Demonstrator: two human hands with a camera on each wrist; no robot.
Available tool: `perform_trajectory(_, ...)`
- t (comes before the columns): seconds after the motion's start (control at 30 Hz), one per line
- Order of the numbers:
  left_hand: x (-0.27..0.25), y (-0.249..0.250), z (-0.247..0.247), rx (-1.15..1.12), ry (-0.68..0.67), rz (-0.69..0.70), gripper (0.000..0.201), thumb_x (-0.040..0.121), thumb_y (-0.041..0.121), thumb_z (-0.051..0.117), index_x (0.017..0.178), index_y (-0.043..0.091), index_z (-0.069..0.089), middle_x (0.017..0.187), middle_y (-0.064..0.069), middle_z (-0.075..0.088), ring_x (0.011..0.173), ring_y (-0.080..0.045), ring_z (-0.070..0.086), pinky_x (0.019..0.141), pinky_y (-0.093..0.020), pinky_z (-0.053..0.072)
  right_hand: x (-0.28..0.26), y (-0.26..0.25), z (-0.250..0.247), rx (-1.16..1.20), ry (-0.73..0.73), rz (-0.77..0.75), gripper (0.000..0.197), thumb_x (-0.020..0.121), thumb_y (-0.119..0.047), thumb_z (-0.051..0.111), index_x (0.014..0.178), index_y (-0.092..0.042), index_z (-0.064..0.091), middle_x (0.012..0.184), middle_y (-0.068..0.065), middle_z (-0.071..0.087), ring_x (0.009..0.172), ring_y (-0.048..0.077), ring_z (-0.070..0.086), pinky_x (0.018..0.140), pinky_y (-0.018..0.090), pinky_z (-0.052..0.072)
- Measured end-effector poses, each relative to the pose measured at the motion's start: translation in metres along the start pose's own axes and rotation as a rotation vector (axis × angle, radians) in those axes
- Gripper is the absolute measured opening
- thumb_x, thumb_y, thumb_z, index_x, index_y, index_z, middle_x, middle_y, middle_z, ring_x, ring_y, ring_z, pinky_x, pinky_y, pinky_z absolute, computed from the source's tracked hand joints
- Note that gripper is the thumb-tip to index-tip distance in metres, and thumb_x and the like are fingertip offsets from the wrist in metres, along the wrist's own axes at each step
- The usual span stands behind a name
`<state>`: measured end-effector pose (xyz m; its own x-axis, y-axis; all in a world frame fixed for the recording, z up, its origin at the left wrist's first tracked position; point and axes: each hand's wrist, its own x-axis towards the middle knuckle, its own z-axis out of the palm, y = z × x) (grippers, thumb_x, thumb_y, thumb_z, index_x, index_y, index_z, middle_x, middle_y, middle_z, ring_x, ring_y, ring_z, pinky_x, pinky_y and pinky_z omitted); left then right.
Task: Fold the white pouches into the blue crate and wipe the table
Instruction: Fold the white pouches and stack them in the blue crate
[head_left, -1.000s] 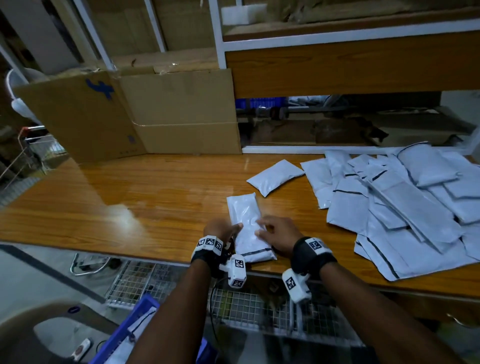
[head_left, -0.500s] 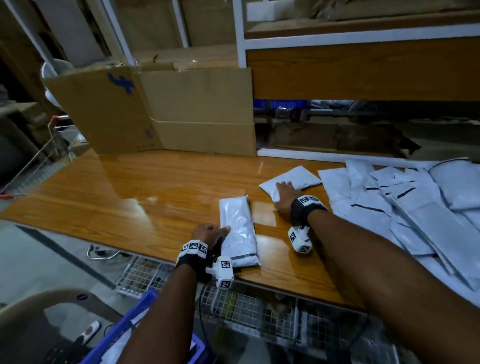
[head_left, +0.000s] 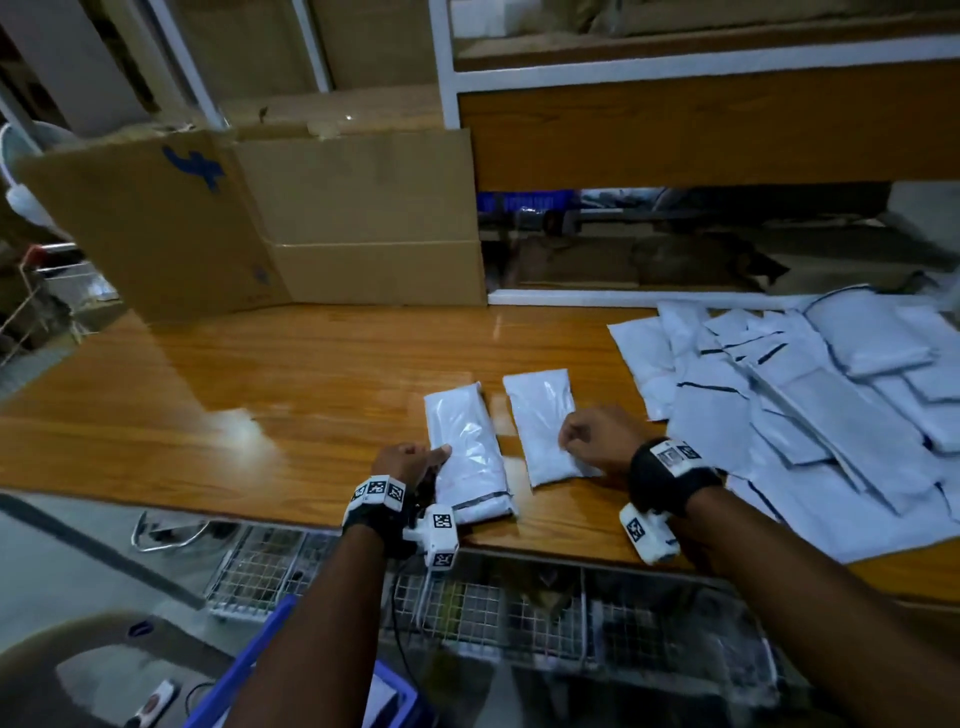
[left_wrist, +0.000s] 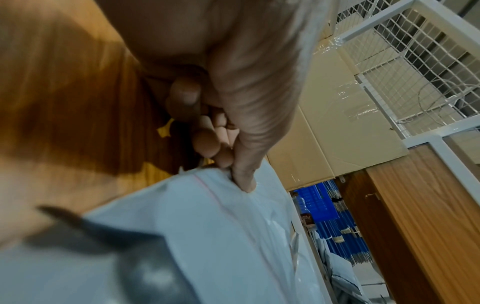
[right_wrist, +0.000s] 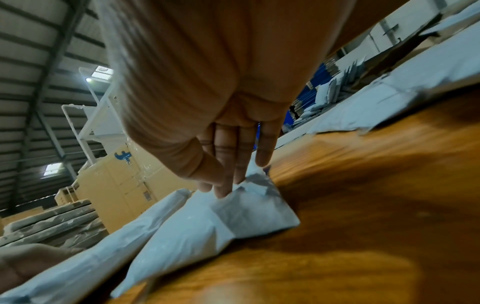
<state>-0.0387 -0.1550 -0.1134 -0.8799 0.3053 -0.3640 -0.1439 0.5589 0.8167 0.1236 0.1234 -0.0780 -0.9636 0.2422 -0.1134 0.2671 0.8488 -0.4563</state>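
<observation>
A folded white pouch (head_left: 467, 447) lies near the front edge of the wooden table (head_left: 260, 415). My left hand (head_left: 436, 457) grips its left edge, the thumb on top (left_wrist: 244, 181) and the fingers curled beside it. A second, smaller white pouch (head_left: 543, 423) lies just to its right. My right hand (head_left: 571, 441) pinches that pouch's near corner (right_wrist: 249, 185) between thumb and fingers. A loose pile of white pouches (head_left: 810, 410) covers the table's right side. A corner of the blue crate (head_left: 244, 670) shows below the table by my left arm.
Flattened cardboard boxes (head_left: 322, 223) stand along the back of the table. A wooden shelf unit with a white frame (head_left: 701, 124) rises at the back right. A white wire rack (head_left: 467, 613) sits under the table's front edge. The table's left half is bare wood.
My right hand left the folded pouch, reached back to the second pouch and drew it forward beside the folded one. My left hand stayed on the folded pouch.
</observation>
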Motion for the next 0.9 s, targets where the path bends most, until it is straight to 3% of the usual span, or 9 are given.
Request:
perform_trajectory(0.1, 0.001, 0.001, -0.002, -0.007, -0.031, -0.037, 0.054, 0.072, 0.055, 0.082, 0.054, 0.016, 0.049, 0.051, -0.004, 0.048, 0.049, -0.020, 0.043, 0.051, -0.027, 0.033, -0.012, 0.003, 0.007, 0.113, 0.114, 0.085, 0.013, 0.077, -0.025, 0.066, 0.071, -0.037, 0.065, 0.082, -0.011, 0.071, 0.080, 0.008, 0.066, 0.076, 0.033, 0.056)
perform_trajectory(0.2, -0.003, 0.006, -0.002, 0.111, -0.059, -0.008, 0.062, 0.067, 0.072, 0.075, 0.050, 0.017, 0.050, 0.052, -0.003, 0.055, 0.053, -0.023, 0.051, 0.055, -0.027, 0.036, -0.012, 0.000, 0.008, 0.216, 0.354, 0.273, 0.022, 0.077, -0.033, 0.075, 0.097, -0.028, 0.065, 0.096, -0.001, 0.070, 0.093, 0.020, 0.066, 0.080, 0.031, 0.053)
perform_trajectory(0.33, -0.008, 0.006, 0.002, 0.180, -0.043, 0.039, 0.060, 0.058, 0.069, 0.082, 0.051, 0.016, 0.054, 0.053, -0.004, 0.060, 0.053, -0.022, 0.057, 0.053, -0.027, 0.038, -0.019, -0.022, 0.004, 0.138, 0.133, 0.441, 0.069, 0.076, -0.048, 0.079, 0.127, -0.010, 0.054, 0.124, 0.010, 0.060, 0.112, 0.032, 0.059, 0.082, 0.032, 0.046)
perform_trajectory(0.4, -0.012, 0.002, 0.003, 0.166, -0.030, 0.046, 0.055, 0.063, 0.058, 0.085, 0.050, 0.016, 0.052, 0.046, 0.002, 0.057, 0.047, -0.017, 0.054, 0.049, -0.021, 0.035, -0.016, -0.028, 0.012, 0.159, 0.053, 0.490, 0.049, 0.073, -0.050, 0.081, 0.097, -0.012, 0.062, 0.096, 0.007, 0.062, 0.087, 0.027, 0.061, 0.064, 0.029, 0.039)
perform_trajectory(0.47, -0.022, -0.001, 0.002, 0.149, -0.002, 0.064, 0.054, 0.070, 0.048, 0.085, 0.048, 0.019, 0.045, 0.036, 0.008, 0.047, 0.042, -0.012, 0.045, 0.044, -0.018, 0.029, -0.014, -0.038, 0.019, 0.218, 0.043, 0.502, 0.053, 0.068, -0.051, 0.084, 0.060, -0.018, 0.044, 0.061, -0.001, 0.043, 0.054, 0.016, 0.042, 0.048, 0.029, 0.026)
perform_trajectory(0.57, -0.032, -0.017, -0.003, 0.088, 0.063, 0.052, 0.054, 0.071, 0.047, 0.085, 0.051, 0.018, 0.044, 0.043, 0.003, 0.045, 0.042, -0.014, 0.041, 0.043, -0.020, 0.027, -0.011, -0.053, 0.032, 0.284, 0.076, 0.448, 0.057, 0.068, -0.045, 0.085, 0.053, -0.024, 0.035, 0.054, -0.005, 0.033, 0.048, 0.013, 0.031, 0.044, 0.028, 0.023)
perform_trajectory(0.73, -0.053, -0.064, -0.029, -0.133, 0.203, 0.047, 0.058, 0.061, 0.056, 0.083, 0.064, 0.004, 0.056, 0.060, -0.017, 0.056, 0.055, -0.016, 0.048, 0.054, -0.028, 0.035, -0.009, -0.096, 0.047, 0.355, 0.038, 0.318, 0.024, 0.083, -0.034, 0.076, 0.077, -0.013, 0.065, 0.080, 0.008, 0.063, 0.081, 0.031, 0.060, 0.070, 0.038, 0.048)
perform_trajectory(0.8, -0.069, -0.077, -0.049, -0.222, 0.251, 0.050, 0.047, 0.067, 0.045, 0.087, 0.064, 0.010, 0.054, 0.060, -0.016, 0.056, 0.057, -0.015, 0.048, 0.057, -0.029, 0.036, -0.004, -0.118, 0.053, 0.338, 0.032, 0.255, 0.042, 0.085, -0.037, 0.073, 0.105, 0.000, 0.067, 0.104, 0.018, 0.068, 0.096, 0.036, 0.063, 0.085, 0.047, 0.053)
perform_trajectory(0.9, -0.090, -0.103, -0.078, -0.344, 0.290, 0.034, 0.039, 0.074, 0.029, 0.087, 0.068, 0.009, 0.055, 0.066, -0.015, 0.060, 0.063, -0.016, 0.053, 0.061, -0.030, 0.043, 0.002, -0.153, 0.068, 0.387, -0.010, 0.190, 0.047, 0.084, -0.038, 0.075, 0.115, -0.005, 0.063, 0.111, 0.007, 0.065, 0.105, 0.033, 0.061, 0.089, 0.047, 0.051)
